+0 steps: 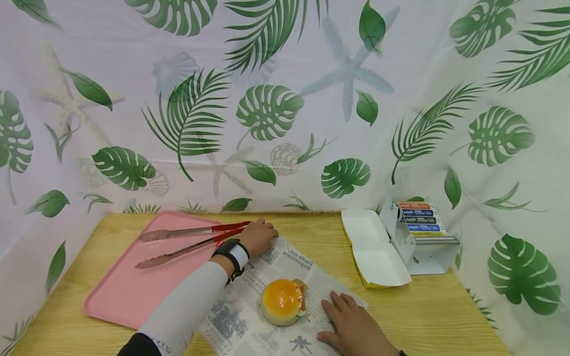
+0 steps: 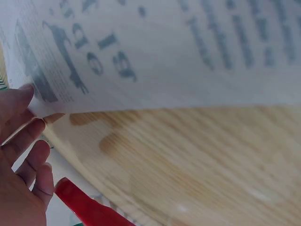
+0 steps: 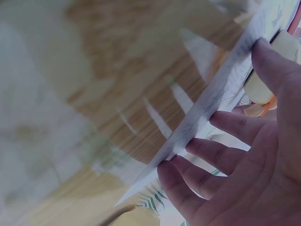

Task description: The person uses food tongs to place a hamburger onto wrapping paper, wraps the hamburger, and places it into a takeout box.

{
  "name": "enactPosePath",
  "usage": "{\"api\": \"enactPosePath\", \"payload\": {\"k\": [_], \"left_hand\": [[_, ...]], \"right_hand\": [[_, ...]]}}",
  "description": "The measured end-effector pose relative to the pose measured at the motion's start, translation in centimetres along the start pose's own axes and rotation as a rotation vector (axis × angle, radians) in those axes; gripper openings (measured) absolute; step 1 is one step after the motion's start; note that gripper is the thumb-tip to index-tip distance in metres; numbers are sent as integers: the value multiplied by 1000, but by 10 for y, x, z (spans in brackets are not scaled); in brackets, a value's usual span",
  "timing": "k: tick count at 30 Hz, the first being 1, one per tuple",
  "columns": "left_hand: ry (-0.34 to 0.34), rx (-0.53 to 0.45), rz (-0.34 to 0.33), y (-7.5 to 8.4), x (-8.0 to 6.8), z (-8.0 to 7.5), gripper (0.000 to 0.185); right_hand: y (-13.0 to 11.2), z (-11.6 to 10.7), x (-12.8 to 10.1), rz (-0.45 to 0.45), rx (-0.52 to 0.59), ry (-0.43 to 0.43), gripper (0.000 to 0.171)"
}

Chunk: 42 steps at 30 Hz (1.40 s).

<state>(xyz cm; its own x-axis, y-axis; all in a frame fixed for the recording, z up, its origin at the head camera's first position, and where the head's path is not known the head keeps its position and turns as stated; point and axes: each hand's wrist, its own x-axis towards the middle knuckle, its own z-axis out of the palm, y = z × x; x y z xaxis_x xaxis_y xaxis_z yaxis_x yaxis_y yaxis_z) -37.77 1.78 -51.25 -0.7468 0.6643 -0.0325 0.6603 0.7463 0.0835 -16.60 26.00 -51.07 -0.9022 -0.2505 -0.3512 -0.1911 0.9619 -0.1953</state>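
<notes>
A burger (image 1: 281,301) with a glossy golden bun sits on a sheet of newsprint-patterned wrapping paper (image 1: 311,267), its filling showing at the right side. My left hand (image 1: 257,238) is at the sheet's far corner. In the left wrist view, the thumb (image 2: 23,94) and forefinger pinch the paper's edge. My right hand (image 1: 352,321) lies to the right of the burger, fingers spread and touching the paper near its right edge. The right wrist view has those fingertips (image 3: 171,167) along the edge of the sheet.
On the left, a pink tray (image 1: 120,291) carries metal tongs (image 1: 191,230) with red handles, which reach under my left wrist. A white-lined takeaway box (image 1: 378,257) stands unfolded at the back right, beside a white metal dispenser (image 1: 427,257) holding a striped printed roll.
</notes>
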Motion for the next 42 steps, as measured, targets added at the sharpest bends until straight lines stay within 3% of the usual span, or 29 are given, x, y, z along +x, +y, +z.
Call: {"api": "enactPosePath", "payload": {"k": [6,10,13,15,17,20,23,26,32,39,42], "left_hand": [[-41,-176,15,7,-6,-15,30],[-60,-350,-23,7,-11,-22,47],[-46,-463,-29,11,-22,-30,61],[-10,-488,5,16,-35,-35,58],[35,-471,75,23,-49,-40,40],[117,-365,212,34,-71,-41,14],[188,-260,316,43,-92,-38,11],[236,-183,377,50,-111,-32,12],[224,-110,475,61,-131,-19,18],[183,-64,529,62,-142,-9,2],[143,-73,529,60,-145,-8,18]], "right_hand": [[-2,-2,-1,2,-2,6,83],[-2,-1,-2,-15,-9,22,83],[-3,-1,0,-10,-12,24,84],[-4,-1,2,-4,-11,23,85],[-4,-1,3,1,-5,23,85],[-4,0,4,7,1,29,84],[-4,1,4,10,3,35,83],[-5,1,5,10,2,41,83],[-6,3,2,-20,-2,86,80],[-6,3,2,-22,-4,96,80],[-7,2,2,-11,-1,82,81]]}}
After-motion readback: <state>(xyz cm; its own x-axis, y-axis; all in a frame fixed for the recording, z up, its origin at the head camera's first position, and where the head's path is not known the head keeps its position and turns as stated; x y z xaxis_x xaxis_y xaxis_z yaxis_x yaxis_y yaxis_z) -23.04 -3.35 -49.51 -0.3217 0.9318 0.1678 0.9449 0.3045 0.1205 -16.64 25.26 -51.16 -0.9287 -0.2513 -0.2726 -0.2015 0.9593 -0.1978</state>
